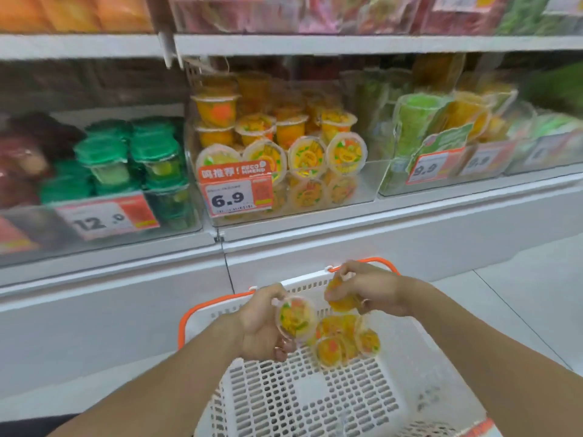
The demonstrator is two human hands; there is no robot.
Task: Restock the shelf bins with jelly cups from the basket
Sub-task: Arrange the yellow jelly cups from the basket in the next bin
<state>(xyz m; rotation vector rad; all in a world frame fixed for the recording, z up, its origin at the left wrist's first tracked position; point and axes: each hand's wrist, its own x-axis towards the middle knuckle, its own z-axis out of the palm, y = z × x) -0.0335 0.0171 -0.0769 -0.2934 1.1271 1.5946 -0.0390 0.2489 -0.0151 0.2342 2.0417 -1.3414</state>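
Over the white basket, near its far rim, the left hand grasps one jelly cup and the right hand grasps another. More cups lie in the basket's far end just below them, and the clear shelf bin above, behind a 6.9 price tag, is stacked with the same cups.

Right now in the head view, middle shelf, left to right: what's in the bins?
Dark red packs → green-lidded cups with the 12.0 tag → orange jelly cups with the 6.9 tag → green and yellow packs with the 9.9 tag.
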